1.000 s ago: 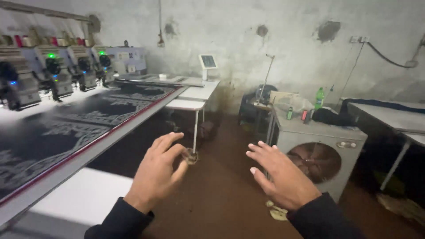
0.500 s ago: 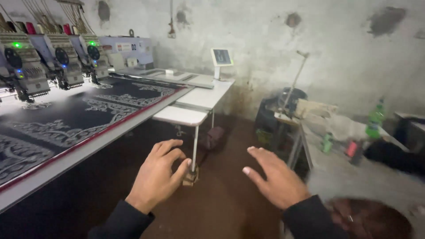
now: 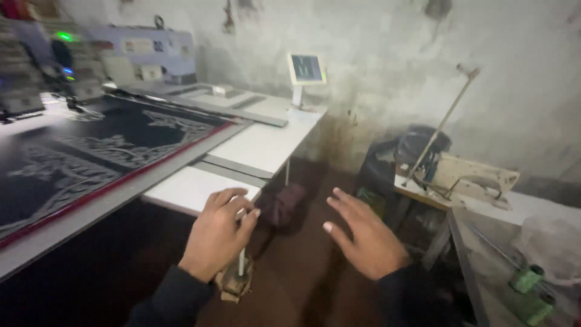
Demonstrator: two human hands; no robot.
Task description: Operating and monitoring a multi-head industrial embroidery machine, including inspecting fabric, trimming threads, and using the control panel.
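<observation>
View had swung left since a second earlier; dark embroidered cloth (image 3: 91, 151) filled the left of frame. Left hand (image 3: 219, 237) and right hand (image 3: 363, 239) stayed raised, fingers spread, holding nothing, nearest the white worktop (image 3: 260, 142) at centre.

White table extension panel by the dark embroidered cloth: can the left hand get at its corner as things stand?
Probably yes. The left hand hovers open right by the near corner of the white table extension panel, fingers over its edge, with nothing between them. Whether it touches the panel cannot be told.
</observation>
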